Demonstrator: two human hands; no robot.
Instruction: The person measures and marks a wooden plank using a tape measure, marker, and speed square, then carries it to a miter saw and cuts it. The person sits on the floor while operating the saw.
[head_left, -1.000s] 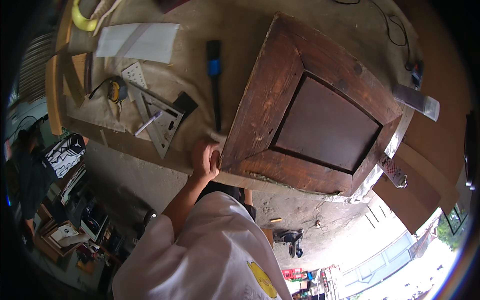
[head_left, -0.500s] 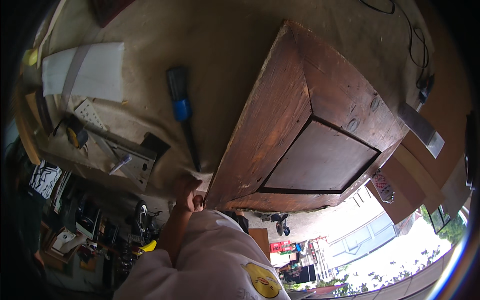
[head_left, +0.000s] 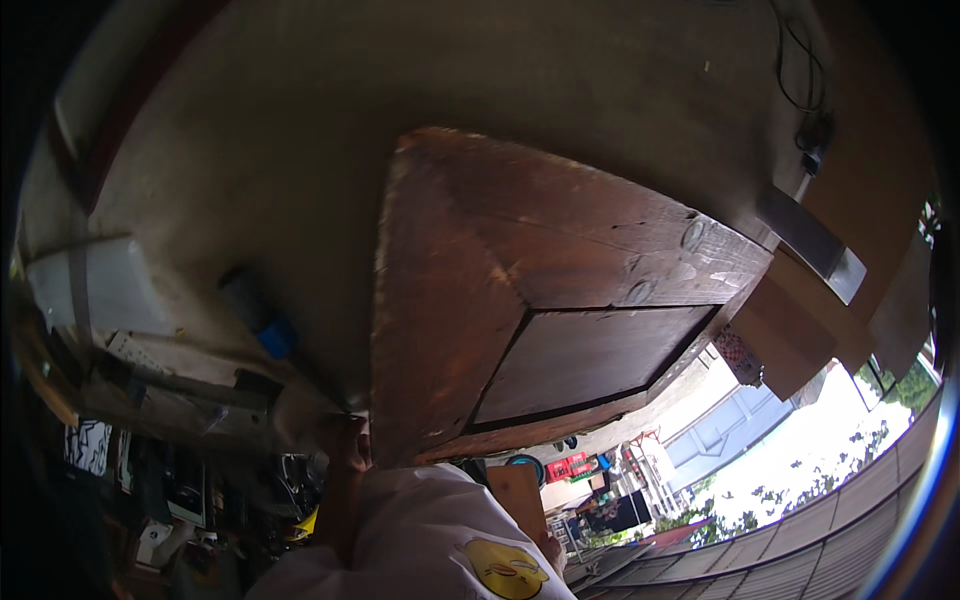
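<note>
A brown wooden frame (head_left: pixel 430 290) with a dark inset panel (head_left: pixel 590 358) lies across the middle, worn along its edges. Beside its near left corner is my left hand (head_left: pixel 348 443), fingers curled; blur and shade hide whether they grip the frame's edge. Just beyond that hand lies a chisel-like tool with a black and blue handle (head_left: pixel 262 318), its thin dark shaft pointing toward the hand. A skin-coloured patch at the right side of my white shirt seems to be part of my right hand (head_left: pixel 553 550); its fingers cannot be made out.
A white sheet (head_left: pixel 105 285) lies at the left, near a flat metal piece (head_left: pixel 180 400). At the right are a broad metal blade (head_left: pixel 805 235), brown boards (head_left: pixel 785 315) and a black cable (head_left: pixel 800 75). Cluttered shelves (head_left: pixel 165 500) stand at lower left.
The view has swung, so the tool, sheet and wooden frame appear lower and farther left. My left hand stays by the frame's near corner. The skin-coloured patch at the shirt's right has come into view.
</note>
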